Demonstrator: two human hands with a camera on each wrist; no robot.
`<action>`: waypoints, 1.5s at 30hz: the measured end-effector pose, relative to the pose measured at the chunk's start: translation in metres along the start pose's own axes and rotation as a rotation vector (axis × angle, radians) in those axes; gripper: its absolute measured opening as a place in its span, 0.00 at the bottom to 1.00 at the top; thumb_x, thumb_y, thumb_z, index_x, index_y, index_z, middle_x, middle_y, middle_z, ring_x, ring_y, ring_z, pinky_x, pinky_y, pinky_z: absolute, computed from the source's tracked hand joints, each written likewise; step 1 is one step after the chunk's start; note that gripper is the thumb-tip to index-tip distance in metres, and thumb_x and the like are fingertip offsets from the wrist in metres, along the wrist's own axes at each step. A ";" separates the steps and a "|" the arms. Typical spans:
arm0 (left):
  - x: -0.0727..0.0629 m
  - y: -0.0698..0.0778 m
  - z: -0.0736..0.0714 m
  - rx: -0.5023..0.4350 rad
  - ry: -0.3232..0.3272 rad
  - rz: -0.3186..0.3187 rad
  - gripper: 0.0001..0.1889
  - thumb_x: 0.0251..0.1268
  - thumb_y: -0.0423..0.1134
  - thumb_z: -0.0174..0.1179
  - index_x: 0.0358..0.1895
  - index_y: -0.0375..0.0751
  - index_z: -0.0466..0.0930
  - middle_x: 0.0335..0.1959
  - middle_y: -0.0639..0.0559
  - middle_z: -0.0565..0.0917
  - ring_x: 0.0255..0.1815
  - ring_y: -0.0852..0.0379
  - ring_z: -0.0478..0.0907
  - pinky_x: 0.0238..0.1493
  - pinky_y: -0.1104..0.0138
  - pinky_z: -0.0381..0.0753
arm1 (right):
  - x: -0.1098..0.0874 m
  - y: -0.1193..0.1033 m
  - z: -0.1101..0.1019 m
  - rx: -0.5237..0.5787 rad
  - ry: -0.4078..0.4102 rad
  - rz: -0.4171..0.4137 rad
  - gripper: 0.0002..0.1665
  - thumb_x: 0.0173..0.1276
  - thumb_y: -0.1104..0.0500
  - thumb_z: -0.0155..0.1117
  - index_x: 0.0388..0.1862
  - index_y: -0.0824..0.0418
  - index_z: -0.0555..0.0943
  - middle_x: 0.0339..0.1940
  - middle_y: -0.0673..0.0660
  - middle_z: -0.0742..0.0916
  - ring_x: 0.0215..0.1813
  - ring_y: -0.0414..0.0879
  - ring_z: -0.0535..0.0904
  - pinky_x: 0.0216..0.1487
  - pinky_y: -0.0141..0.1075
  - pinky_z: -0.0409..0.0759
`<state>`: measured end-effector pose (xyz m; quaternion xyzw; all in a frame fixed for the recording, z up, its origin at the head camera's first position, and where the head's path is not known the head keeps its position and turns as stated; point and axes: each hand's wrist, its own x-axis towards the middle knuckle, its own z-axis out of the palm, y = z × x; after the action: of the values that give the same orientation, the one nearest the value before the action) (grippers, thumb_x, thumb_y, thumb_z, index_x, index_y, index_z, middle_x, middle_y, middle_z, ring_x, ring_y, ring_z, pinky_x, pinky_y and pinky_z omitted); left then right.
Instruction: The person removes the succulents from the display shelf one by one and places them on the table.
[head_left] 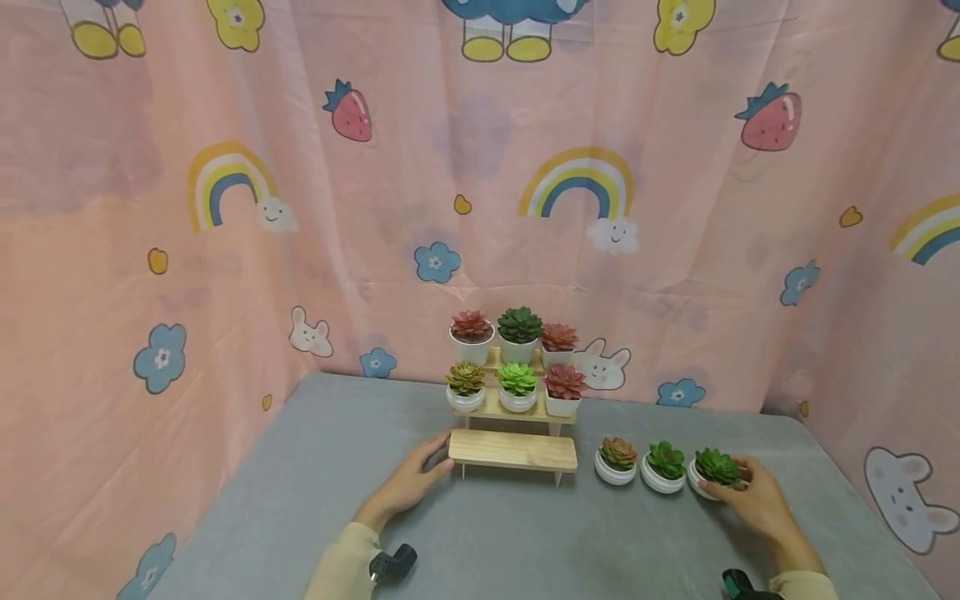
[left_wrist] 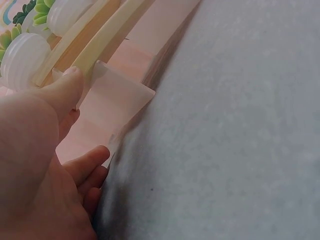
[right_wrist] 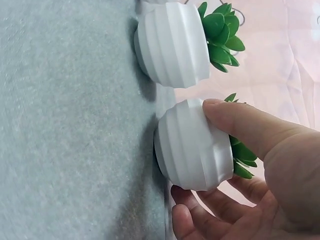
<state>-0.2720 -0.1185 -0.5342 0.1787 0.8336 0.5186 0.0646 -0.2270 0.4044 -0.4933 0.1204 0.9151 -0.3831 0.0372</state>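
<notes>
A tiered wooden plant stand (head_left: pixel 513 450) stands mid-table, its lowest tier bare. My left hand (head_left: pixel 408 479) is at that tier's left end; in the left wrist view the thumb (left_wrist: pixel 67 90) presses on the board (left_wrist: pixel 107 42) beside its pale support leg (left_wrist: pixel 117 95), with the index finger partly hidden behind. On the right, my right hand (head_left: pixel 761 500) holds the outermost potted succulent (head_left: pixel 716 468), green in a ribbed white pot (right_wrist: pixel 192 145), between thumb and fingers. Beside it stand another green succulent (head_left: pixel 666 461) and a reddish-brown succulent (head_left: pixel 618 455), both in white pots.
On the stand's upper tiers sit several potted succulents, among them a dark green one (head_left: pixel 519 323), a bright green one (head_left: pixel 517 380) and a red one (head_left: pixel 564 383). The grey table (head_left: pixel 345 425) meets a pink patterned curtain (head_left: pixel 390 183) at the back and sides.
</notes>
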 end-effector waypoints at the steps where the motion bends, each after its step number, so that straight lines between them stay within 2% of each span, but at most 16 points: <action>1: 0.000 -0.001 0.000 0.003 0.000 -0.003 0.32 0.77 0.49 0.55 0.79 0.46 0.61 0.80 0.40 0.63 0.82 0.33 0.54 0.78 0.34 0.50 | 0.000 0.000 0.000 0.002 -0.001 0.002 0.57 0.71 0.45 0.65 0.75 0.82 0.48 0.70 0.87 0.60 0.66 0.79 0.66 0.64 0.66 0.72; 10: -0.001 0.000 0.001 0.000 -0.001 -0.021 0.32 0.77 0.50 0.55 0.79 0.47 0.61 0.80 0.40 0.62 0.82 0.33 0.54 0.78 0.33 0.50 | -0.002 0.002 -0.002 0.002 -0.020 0.001 0.56 0.71 0.45 0.65 0.75 0.81 0.47 0.69 0.88 0.61 0.66 0.79 0.66 0.63 0.66 0.72; 16: 0.000 0.000 0.001 0.004 0.001 -0.022 0.32 0.77 0.51 0.55 0.79 0.47 0.61 0.80 0.40 0.63 0.81 0.33 0.54 0.78 0.32 0.49 | 0.001 0.003 -0.001 -0.042 -0.001 -0.044 0.55 0.70 0.45 0.66 0.74 0.82 0.50 0.67 0.88 0.64 0.61 0.76 0.72 0.57 0.60 0.77; 19: 0.000 0.000 0.000 0.009 0.004 -0.030 0.33 0.77 0.51 0.55 0.79 0.47 0.61 0.80 0.40 0.63 0.81 0.33 0.54 0.78 0.32 0.49 | 0.001 0.002 -0.001 -0.036 -0.005 -0.038 0.55 0.72 0.44 0.64 0.75 0.79 0.49 0.70 0.87 0.62 0.65 0.77 0.69 0.60 0.63 0.75; 24: 0.000 0.002 0.000 0.003 0.001 -0.032 0.33 0.77 0.51 0.55 0.79 0.47 0.60 0.80 0.40 0.62 0.82 0.33 0.53 0.78 0.32 0.49 | -0.001 -0.005 -0.002 0.009 -0.001 -0.014 0.54 0.74 0.42 0.61 0.78 0.76 0.47 0.74 0.86 0.56 0.71 0.80 0.59 0.69 0.68 0.66; 28: 0.000 0.001 0.000 0.005 -0.001 -0.028 0.33 0.77 0.51 0.55 0.79 0.47 0.60 0.80 0.40 0.62 0.82 0.33 0.53 0.78 0.33 0.49 | -0.004 -0.010 -0.006 0.031 -0.010 -0.005 0.56 0.74 0.40 0.60 0.79 0.74 0.46 0.75 0.86 0.54 0.73 0.80 0.57 0.71 0.69 0.63; 32: 0.000 0.000 0.001 0.007 -0.001 -0.026 0.32 0.77 0.50 0.55 0.79 0.47 0.61 0.80 0.40 0.62 0.82 0.33 0.53 0.78 0.32 0.49 | -0.006 -0.014 -0.010 0.048 -0.019 0.004 0.58 0.73 0.38 0.60 0.80 0.73 0.44 0.75 0.85 0.54 0.72 0.79 0.57 0.69 0.68 0.65; 39: 0.003 0.000 0.003 0.002 -0.009 -0.023 0.32 0.77 0.51 0.55 0.79 0.49 0.60 0.80 0.41 0.62 0.82 0.33 0.53 0.78 0.33 0.50 | -0.013 -0.018 -0.022 0.060 0.045 -0.003 0.57 0.75 0.36 0.57 0.81 0.73 0.45 0.76 0.84 0.56 0.72 0.78 0.59 0.65 0.67 0.70; 45: -0.001 0.000 0.001 -0.008 -0.001 -0.029 0.32 0.77 0.49 0.55 0.79 0.48 0.61 0.81 0.40 0.61 0.82 0.33 0.52 0.78 0.33 0.49 | -0.020 -0.030 -0.021 0.070 0.076 -0.030 0.58 0.74 0.35 0.58 0.81 0.71 0.46 0.76 0.82 0.58 0.73 0.77 0.59 0.66 0.69 0.69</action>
<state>-0.2707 -0.1180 -0.5347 0.1668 0.8341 0.5207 0.0733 -0.2147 0.3952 -0.4549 0.1224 0.9035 -0.4106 -0.0073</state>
